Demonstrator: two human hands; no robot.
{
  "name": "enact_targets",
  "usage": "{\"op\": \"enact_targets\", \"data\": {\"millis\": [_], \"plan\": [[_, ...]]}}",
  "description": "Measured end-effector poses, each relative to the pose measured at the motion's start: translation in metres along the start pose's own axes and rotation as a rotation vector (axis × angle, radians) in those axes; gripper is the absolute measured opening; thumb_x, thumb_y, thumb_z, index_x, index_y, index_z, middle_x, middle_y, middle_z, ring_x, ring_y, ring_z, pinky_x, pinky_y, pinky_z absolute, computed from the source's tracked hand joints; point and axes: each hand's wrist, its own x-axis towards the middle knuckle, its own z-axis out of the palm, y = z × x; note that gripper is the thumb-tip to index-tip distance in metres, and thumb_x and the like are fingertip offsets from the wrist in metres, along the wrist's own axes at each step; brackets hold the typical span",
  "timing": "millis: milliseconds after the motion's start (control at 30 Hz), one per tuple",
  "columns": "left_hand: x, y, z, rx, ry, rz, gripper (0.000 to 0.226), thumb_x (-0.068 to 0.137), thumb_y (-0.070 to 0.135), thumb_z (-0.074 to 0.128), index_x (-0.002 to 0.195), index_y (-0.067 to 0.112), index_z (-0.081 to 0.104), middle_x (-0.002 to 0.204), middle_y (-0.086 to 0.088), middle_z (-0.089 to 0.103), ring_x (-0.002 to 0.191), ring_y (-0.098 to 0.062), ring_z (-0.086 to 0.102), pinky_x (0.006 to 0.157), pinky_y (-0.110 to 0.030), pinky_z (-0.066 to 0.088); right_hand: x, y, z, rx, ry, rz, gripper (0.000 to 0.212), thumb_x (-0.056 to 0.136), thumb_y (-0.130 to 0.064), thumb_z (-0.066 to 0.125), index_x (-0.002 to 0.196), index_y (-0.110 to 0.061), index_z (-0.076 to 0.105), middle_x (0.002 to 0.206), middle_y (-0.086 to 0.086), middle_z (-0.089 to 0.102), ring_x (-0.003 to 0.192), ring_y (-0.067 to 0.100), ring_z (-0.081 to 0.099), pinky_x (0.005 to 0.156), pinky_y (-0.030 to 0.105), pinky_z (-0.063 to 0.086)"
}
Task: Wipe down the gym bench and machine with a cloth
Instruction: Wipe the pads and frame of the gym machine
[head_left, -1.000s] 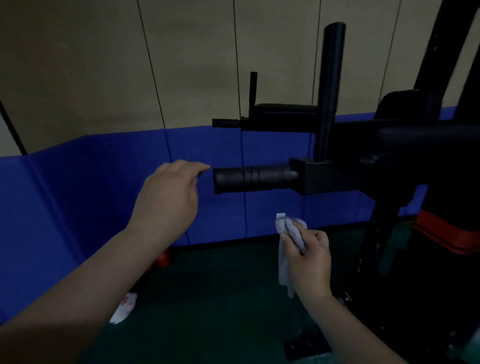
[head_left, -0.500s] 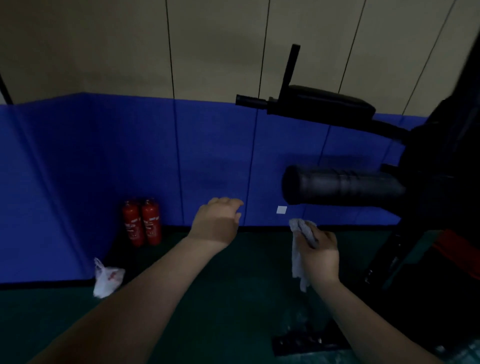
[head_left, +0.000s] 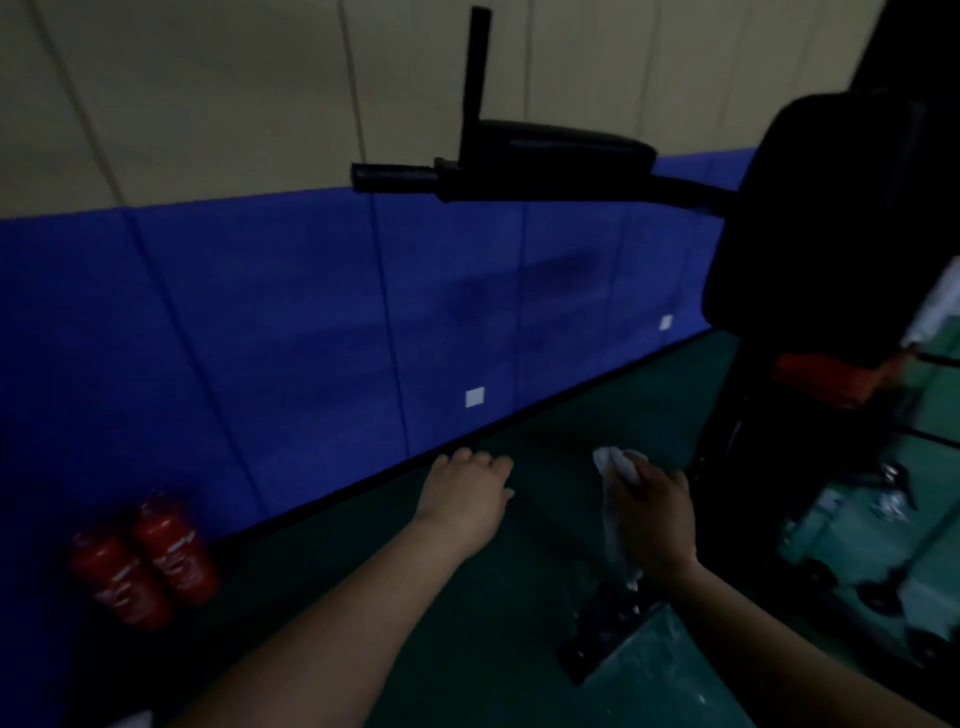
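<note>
Right now neither hand is on the equipment, so no wiping is under way. The right hand (head_left: 657, 512) is curled round a pale crumpled cloth (head_left: 615, 475), whose bunched top shows above the fingers while a tail of it hangs down below the palm; it is held low over the dark green floor (head_left: 467, 597), well apart from any padded surface. The left hand (head_left: 467, 493) reaches forward beside it with loosely bent fingers and holds nothing. The machine (head_left: 810, 218) stands to the right as a tall dark frame with a black back pad, and from it an arm carries a black arm pad (head_left: 561, 150), an upright handle (head_left: 475, 78) and a horizontal grip (head_left: 395, 176) out in front of the blue wall padding (head_left: 260, 322); all of these sit above and well away from the cloth. Whether any of them has been wiped I cannot tell: the light is dim and no damp streaks or clean patches show. No separate bench can be made out in this view. Judged from how things lie, most or all of the wiping may yet remain, and the cloth would have to be raised to the pads and grips. Two red fire extinguishers (head_left: 150, 561) stand against the wall at lower left.
</note>
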Motion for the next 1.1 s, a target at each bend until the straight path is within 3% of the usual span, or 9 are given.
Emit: {"op": "enact_targets", "data": {"millis": [67,200,400,533,633,700,767,833,1100], "plan": [[0.015,-0.010,0.008,-0.005,-0.009,0.057,0.041,0.101,0.038,0.033,0.139,0.021,0.040,0.131,-0.002,0.052,0.118,-0.022,0.044,0.100,-0.037,0.034,-0.005,0.004,0.003,0.039,0.068,0.049,0.037,0.087,-0.056,0.050,0.100,-0.028,0.068,0.092,-0.005,0.068,0.089,0.018,0.065,0.080,0.028,0.052],[0.044,-0.016,0.026,-0.039,-0.027,0.141,0.037,0.101,0.038,0.034,0.133,0.022,0.043,0.129,-0.001,0.054,0.115,-0.022,0.046,0.098,-0.038,0.036,-0.017,0.010,-0.004,0.063,0.156,0.194,0.044,0.085,-0.067,0.050,0.088,-0.027,0.067,0.081,0.003,0.064,0.076,0.014,0.066,0.065,0.023,0.049],[0.108,-0.008,0.047,-0.080,-0.024,0.251,0.041,0.101,0.038,0.036,0.138,0.022,0.038,0.131,-0.001,0.053,0.117,-0.023,0.046,0.099,-0.039,0.036,-0.001,0.001,-0.012,0.192,0.243,0.236,0.024,0.091,-0.015,0.061,0.080,0.006,0.066,0.074,0.027,0.063,0.070,0.038,0.062,0.051,0.025,0.045],[0.156,0.005,0.068,-0.120,-0.053,0.279,0.042,0.101,0.037,0.036,0.141,0.022,0.036,0.134,-0.001,0.050,0.121,-0.023,0.044,0.102,-0.040,0.034,0.031,0.013,-0.007,0.271,0.289,0.258,0.023,0.089,-0.022,0.062,0.066,-0.018,0.063,0.074,0.026,0.066,0.068,0.032,0.065,0.057,0.020,0.049],[0.194,0.017,0.086,-0.180,-0.066,0.309,0.045,0.101,0.037,0.036,0.144,0.024,0.031,0.136,0.001,0.049,0.123,-0.022,0.042,0.104,-0.040,0.033,0.057,0.026,0.000,0.347,0.309,0.290,0.047,0.081,-0.056,0.062,0.064,-0.012,0.060,0.072,0.030,0.061,0.063,0.039,0.062,0.059,0.045,0.051],[0.217,0.024,0.096,-0.201,-0.060,0.331,0.047,0.101,0.038,0.036,0.145,0.025,0.029,0.136,0.002,0.048,0.123,-0.021,0.042,0.104,-0.039,0.034,0.074,0.043,0.006,0.299,0.315,0.305,0.049,0.081,-0.062,0.058,0.066,-0.015,0.063,0.062,0.015,0.060,0.054,0.022,0.060,0.049,0.033,0.048],[0.240,0.028,0.105,-0.222,-0.056,0.346,0.047,0.100,0.039,0.036,0.145,0.026,0.029,0.136,0.003,0.047,0.122,-0.021,0.042,0.102,-0.039,0.035,0.087,0.063,0.009,0.192,0.312,0.291,0.018,0.091,-0.030,0.061,0.074,-0.032,0.065,0.066,-0.006,0.063,0.059,0.004,0.063,0.054,0.015,0.049],[0.263,0.032,0.111,-0.239,-0.050,0.356,0.048,0.100,0.039,0.036,0.145,0.026,0.029,0.136,0.003,0.047,0.121,-0.021,0.043,0.101,-0.039,0.035,0.098,0.080,0.007,0.136,0.316,0.313,0.014,0.092,-0.019,0.061,0.089,-0.030,0.070,0.075,-0.009,0.068,0.066,0.005,0.067,0.057,0.017,0.053],[0.355,0.073,0.133,-0.224,-0.144,0.468,0.047,0.100,0.040,0.036,0.144,0.025,0.031,0.138,0.000,0.048,0.120,-0.025,0.045,0.100,-0.041,0.037,0.115,0.128,-0.008,0.010,0.430,0.517,0.030,0.085,-0.045,0.061,0.108,-0.027,0.069,0.099,0.000,0.062,0.085,0.008,0.062,0.069,0.015,0.049]]}}
